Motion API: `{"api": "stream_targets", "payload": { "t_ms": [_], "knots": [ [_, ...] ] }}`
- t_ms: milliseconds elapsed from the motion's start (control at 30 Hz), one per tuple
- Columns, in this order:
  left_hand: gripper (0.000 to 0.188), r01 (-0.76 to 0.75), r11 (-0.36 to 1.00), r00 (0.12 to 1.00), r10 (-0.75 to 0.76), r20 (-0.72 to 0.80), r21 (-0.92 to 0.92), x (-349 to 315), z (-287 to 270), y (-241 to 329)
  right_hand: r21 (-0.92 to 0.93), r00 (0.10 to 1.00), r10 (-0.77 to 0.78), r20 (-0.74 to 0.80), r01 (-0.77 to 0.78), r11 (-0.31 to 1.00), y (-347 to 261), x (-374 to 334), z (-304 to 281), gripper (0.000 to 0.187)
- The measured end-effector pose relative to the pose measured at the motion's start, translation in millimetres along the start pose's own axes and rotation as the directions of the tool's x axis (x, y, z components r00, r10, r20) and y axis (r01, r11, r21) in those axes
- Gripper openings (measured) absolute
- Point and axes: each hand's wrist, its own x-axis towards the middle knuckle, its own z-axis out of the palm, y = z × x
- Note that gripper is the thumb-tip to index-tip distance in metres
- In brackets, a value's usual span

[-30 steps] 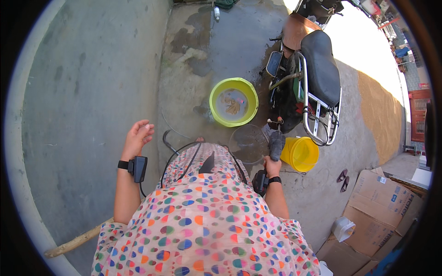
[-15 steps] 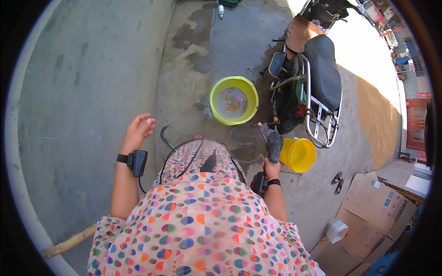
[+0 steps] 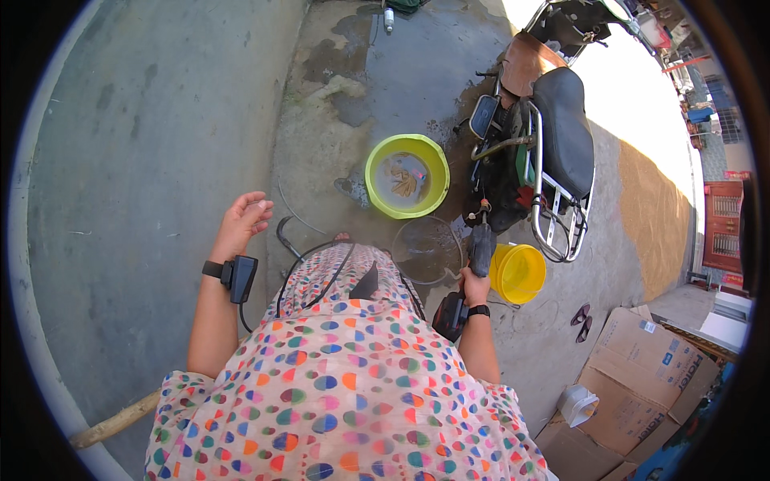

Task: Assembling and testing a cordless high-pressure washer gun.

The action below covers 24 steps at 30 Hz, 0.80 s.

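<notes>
My right hand (image 3: 475, 285) is wrapped round the grip of a dark spray gun (image 3: 482, 250) with an orange-tipped nozzle. The nozzle points away from me, toward the rear of a motorbike (image 3: 563, 132) with a black seat and chrome rack. Out to the left, my left hand (image 3: 245, 223) hangs in the air with loosely bent fingers and nothing in it. A lime-green basin (image 3: 374, 199) stands ahead on the wet ground, holding cloudy water and a tan cloth (image 3: 406, 183). Beside the gun is a yellow bucket (image 3: 517, 274). Whether water leaves the nozzle I cannot tell.
A clear hose (image 3: 439, 282) loops on the ground by my feet. A grey wall (image 3: 160, 160) runs along the left. To the right lie dark slippers (image 3: 581, 322), flattened cardboard (image 3: 642, 377) with a plastic container (image 3: 577, 405), and spread grain (image 3: 650, 208).
My right hand and the spray gun have shifted slightly forward, and the gun has turned a little. My left hand keeps almost the same pose. The basin and bucket stay put.
</notes>
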Motion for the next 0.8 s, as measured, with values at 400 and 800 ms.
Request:
{"api": "stream_targets", "payload": {
  "t_ms": [400, 800],
  "knots": [
    [0.039, -0.005, 1.000, 1.000, 0.005, -0.004, 0.011, -4.0, 2.3, -2.2, -0.142, 0.991, -0.130, 0.006, 0.130, 0.981, -6.4, 30.2, -3.6, 0.012],
    [0.040, 0.001, 1.000, 1.000, -0.002, -0.011, -0.010, -5.8, 0.5, -10.3, -0.053, 0.990, -0.140, -0.025, 0.138, 0.989, -16.6, 8.6, 0.8, 0.013]
  ]
}}
